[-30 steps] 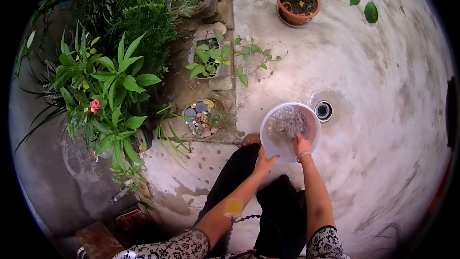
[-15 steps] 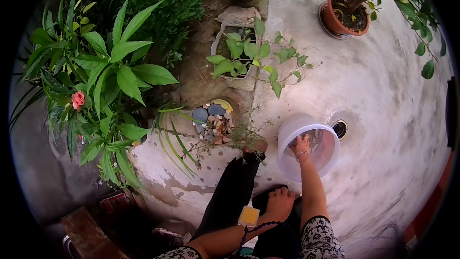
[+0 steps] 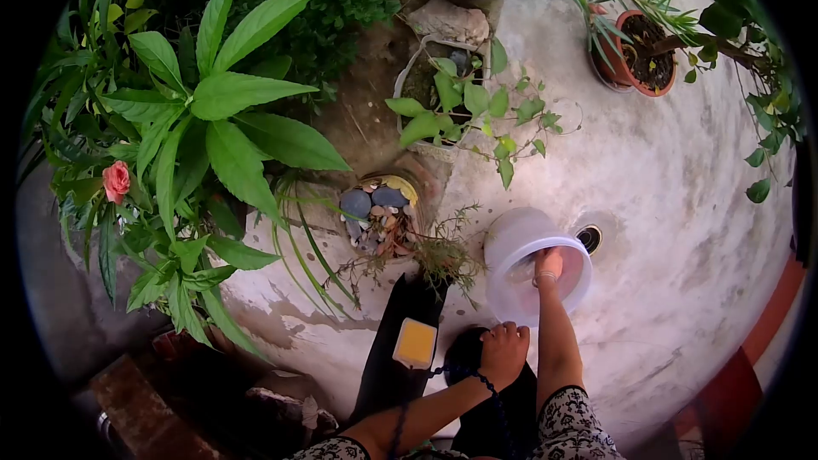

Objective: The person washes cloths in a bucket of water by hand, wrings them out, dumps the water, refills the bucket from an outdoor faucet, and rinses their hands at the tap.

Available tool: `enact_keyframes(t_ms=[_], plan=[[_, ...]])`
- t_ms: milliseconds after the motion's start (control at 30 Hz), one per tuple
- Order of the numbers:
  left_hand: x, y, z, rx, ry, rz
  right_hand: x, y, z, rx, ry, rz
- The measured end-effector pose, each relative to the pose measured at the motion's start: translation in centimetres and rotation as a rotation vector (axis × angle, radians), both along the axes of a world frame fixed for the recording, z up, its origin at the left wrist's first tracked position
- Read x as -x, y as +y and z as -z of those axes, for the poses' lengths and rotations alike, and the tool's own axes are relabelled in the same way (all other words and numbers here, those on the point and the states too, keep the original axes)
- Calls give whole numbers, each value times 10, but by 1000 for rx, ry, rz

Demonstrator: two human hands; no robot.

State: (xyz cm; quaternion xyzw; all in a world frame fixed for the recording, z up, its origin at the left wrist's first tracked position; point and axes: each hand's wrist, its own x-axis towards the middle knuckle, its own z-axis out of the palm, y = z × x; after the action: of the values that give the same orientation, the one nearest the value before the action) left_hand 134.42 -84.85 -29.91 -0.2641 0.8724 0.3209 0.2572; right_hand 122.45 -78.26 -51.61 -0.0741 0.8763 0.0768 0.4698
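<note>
A translucent white plastic bucket [image 3: 503, 268] lies tilted on the concrete, its mouth facing me. My right hand [image 3: 548, 264] reaches inside it, a thin bracelet at the wrist; the fingertips are hidden, so I cannot tell whether they hold anything. My left hand [image 3: 504, 351] is just below the bucket's near edge, over my dark-clothed leg. Its fingers are curled with the knuckles up, and what lies under them is hidden. Beside my left forearm a yellow square pendant [image 3: 416, 343] hangs on a dark beaded cord.
A round drain [image 3: 589, 239] sits right of the bucket. To the left are a pebble-filled pot [image 3: 389, 204] and a leafy plant with a pink flower [image 3: 117, 181]. Farther back stand a vine planter [image 3: 409, 77] and a terracotta pot [image 3: 626, 55]. A rusty brown block [image 3: 145, 409] lies lower left.
My right hand has turned inside the bucket, and its fingers no longer show spread. My left hand has shifted slightly up toward the bucket. The pendant has swung left and up.
</note>
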Motion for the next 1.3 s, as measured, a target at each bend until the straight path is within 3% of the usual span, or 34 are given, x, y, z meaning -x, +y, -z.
enact_keyframes(t_ms=[67, 100, 133, 200, 233, 300, 333, 400, 533, 567, 633, 767, 833, 933, 1000, 1033, 1067, 1133, 1200, 1300], plan=[[4, -1, 3, 3, 28, 8, -8, 23, 15, 507, 346, 488], [4, 0, 4, -36, 7, -1, -15, 12, -3, 482, 371, 284], [4, 1, 4, -75, -18, -14, -10, 1, -20, 78, 18, 112], [8, -4, 1, -43, -48, -29, -18, 11, -6, 180, -182, -486], [9, -7, 0, -25, -52, -42, -16, 17, 3, 185, -183, -489], [14, -5, 3, 26, -43, -99, 6, 22, 15, 504, 158, -167], [12, 5, 4, 24, -45, -104, 5, 25, 24, 503, 154, -172], [2, 29, 2, -120, -91, -86, -17, 11, 18, 105, 463, 37], [-2, 39, 8, -71, -75, -100, -38, 10, 17, 350, 66, -560], [-3, 41, 11, -75, -30, -117, -35, 11, 20, 355, 57, -550], [1, 45, 10, -113, -31, -129, -25, 18, 26, 192, 366, -115], [10, 55, 10, -187, -31, -142, -30, 22, 25, 291, 101, -329], [9, 57, 12, -167, -46, -140, -22, 53, 51, 309, 170, -139], [23, 55, 16, -242, -167, -124, -15, 63, 38, 421, 330, 53], [22, 65, 31, -319, 203, -523, -10, 61, 9, 812, -227, 500], [15, 76, 50, -558, 173, -712, -7, 57, -20, 896, -198, 428], [24, 68, 43, -546, 172, -727, -3, 52, -54, 982, -172, 354], [48, 40, 24, -974, 4, -1408, -2, 46, -116, 996, -218, 348], [35, 55, 52, -921, 16, -1444, -13, 49, -158, 1059, -233, 476], [49, 42, 46, -1103, 137, -1722, -15, 48, -217, 1163, -297, 563]])
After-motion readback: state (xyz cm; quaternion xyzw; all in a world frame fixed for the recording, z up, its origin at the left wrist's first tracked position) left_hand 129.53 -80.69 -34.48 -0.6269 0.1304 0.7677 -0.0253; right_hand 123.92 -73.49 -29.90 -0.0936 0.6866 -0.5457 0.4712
